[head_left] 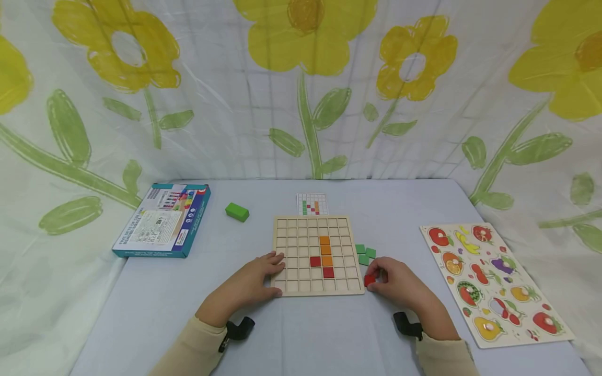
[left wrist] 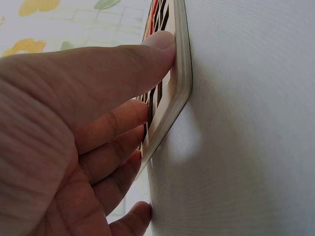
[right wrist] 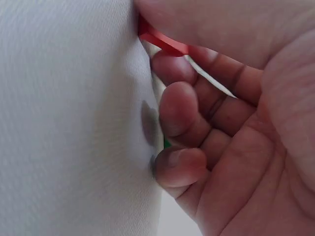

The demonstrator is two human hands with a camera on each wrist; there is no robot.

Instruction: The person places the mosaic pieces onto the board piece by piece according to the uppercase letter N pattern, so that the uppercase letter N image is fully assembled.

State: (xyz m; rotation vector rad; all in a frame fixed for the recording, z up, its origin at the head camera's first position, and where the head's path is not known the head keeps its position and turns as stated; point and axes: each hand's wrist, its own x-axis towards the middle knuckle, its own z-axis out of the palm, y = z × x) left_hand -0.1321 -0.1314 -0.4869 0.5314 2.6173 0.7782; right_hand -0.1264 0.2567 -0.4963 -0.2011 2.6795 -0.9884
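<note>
A wooden grid board (head_left: 303,234) lies in the middle of the table in the head view. Orange tiles (head_left: 325,249) form a short column on it, with a red tile (head_left: 315,261) beside them and another below. My left hand (head_left: 246,282) rests along the board's left edge, thumb at the near corner and fingers spread. Just off the right edge, my right hand (head_left: 397,282) pinches a red square tile (head_left: 369,281) between thumb and fingers, low over the tablecloth. The right wrist view shows this tile (right wrist: 165,42) partly covered by the thumb.
Several green tiles (head_left: 364,259) lie right of the board. Behind it is a printed pattern card (head_left: 312,203). A green block (head_left: 237,212) and a flat box (head_left: 162,222) are at the back left. A fruit puzzle board (head_left: 498,287) lies on the right.
</note>
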